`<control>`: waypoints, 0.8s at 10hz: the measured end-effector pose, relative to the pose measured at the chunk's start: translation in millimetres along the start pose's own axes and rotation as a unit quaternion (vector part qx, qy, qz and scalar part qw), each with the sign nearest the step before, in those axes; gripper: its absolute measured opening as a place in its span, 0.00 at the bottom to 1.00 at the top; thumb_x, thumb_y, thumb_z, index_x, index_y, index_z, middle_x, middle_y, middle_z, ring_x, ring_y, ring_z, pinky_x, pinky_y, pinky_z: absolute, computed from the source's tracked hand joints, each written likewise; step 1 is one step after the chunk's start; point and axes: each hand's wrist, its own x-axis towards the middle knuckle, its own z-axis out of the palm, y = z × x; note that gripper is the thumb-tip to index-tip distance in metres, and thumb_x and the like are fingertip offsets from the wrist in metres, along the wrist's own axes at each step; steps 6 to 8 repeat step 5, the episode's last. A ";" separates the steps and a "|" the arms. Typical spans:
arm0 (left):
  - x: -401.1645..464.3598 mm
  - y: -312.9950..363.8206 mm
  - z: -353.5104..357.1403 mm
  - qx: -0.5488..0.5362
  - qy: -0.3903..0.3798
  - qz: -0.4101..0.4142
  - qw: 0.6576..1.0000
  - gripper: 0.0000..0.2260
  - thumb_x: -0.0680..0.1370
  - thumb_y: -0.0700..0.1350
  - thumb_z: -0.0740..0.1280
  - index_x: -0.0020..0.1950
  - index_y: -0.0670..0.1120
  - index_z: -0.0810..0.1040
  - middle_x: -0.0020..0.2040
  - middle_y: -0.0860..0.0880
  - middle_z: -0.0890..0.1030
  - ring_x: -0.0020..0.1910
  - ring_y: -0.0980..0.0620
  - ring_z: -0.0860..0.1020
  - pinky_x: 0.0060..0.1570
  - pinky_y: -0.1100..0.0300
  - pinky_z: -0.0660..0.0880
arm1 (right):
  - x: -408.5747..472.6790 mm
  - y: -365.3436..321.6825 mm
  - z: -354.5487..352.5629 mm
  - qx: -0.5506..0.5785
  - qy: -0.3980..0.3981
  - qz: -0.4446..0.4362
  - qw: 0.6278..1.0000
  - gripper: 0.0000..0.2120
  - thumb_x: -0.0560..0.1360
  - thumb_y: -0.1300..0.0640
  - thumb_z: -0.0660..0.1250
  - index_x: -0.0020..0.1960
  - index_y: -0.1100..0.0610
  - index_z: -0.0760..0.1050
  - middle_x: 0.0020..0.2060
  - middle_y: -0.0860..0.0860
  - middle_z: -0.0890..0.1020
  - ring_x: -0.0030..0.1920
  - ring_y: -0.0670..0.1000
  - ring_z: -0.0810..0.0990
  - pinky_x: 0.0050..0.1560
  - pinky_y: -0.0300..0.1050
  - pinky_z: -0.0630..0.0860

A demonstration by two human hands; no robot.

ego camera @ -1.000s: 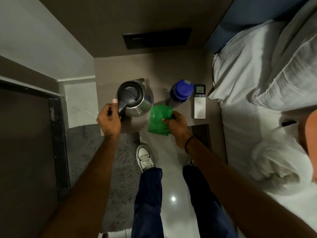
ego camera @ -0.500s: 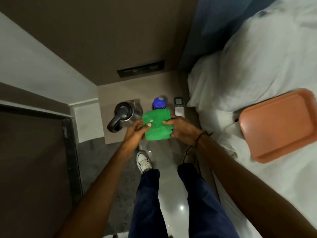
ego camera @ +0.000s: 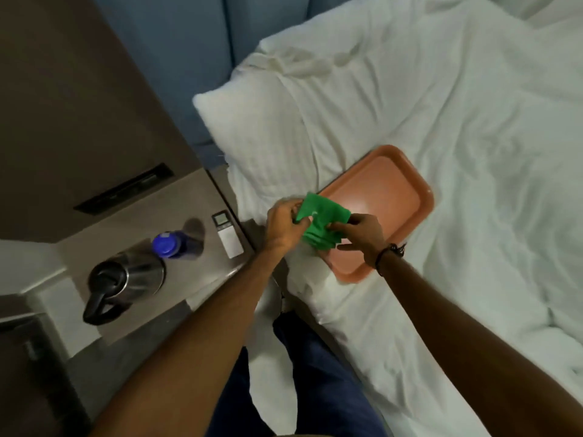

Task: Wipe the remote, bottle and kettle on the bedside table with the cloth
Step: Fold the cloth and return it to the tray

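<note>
White bedding [ego camera: 441, 127] fills the right side of the view, with a pillow [ego camera: 268, 121] up against a blue headboard [ego camera: 195, 42] and an orange tray [ego camera: 391, 197] lying flat on the sheet just beside the pillow. To the left of the bed stands the bedside surface [ego camera: 202, 263], grey-brown, set against a darker wall panel with a narrow black slot [ego camera: 124, 190].

On that surface three things stand apart from one another. At the near left sits the kettle [ego camera: 126, 279], steel-bodied, upright, with its black lid on and its black handle pointing toward the near edge. Just behind it to the right stands the bottle [ego camera: 172, 244], dark blue with a bright blue cap. Farther right, near the edge by the bed, the remote [ego camera: 227, 233] lies flat, white, with its small screen at the far end.

Both hands are over the bed, above the near left end of the tray, well apart from the surface. Between them is the cloth [ego camera: 321, 222], green and folded into several layers. The left hand [ego camera: 285, 223] pinches its left edge with thumb and curled fingers; the right hand [ego camera: 362, 234] grips its right and lower side, fingers closed on the fabric. A dark band circles the right wrist. Dark blue trousers [ego camera: 303, 373] show below, between the forearms.
</note>
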 end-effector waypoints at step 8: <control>-7.3 17.6 -49.9 0.224 -0.007 0.139 0.965 0.12 0.82 0.40 0.64 0.62 0.38 0.81 0.62 0.39 0.82 0.63 0.40 0.78 0.64 0.50 0.73 | -30.1 -30.8 -25.6 -0.232 0.135 -0.180 0.946 0.08 0.72 0.53 0.71 0.45 0.58 0.84 0.40 0.55 0.87 0.43 0.56 0.85 0.47 0.52 0.82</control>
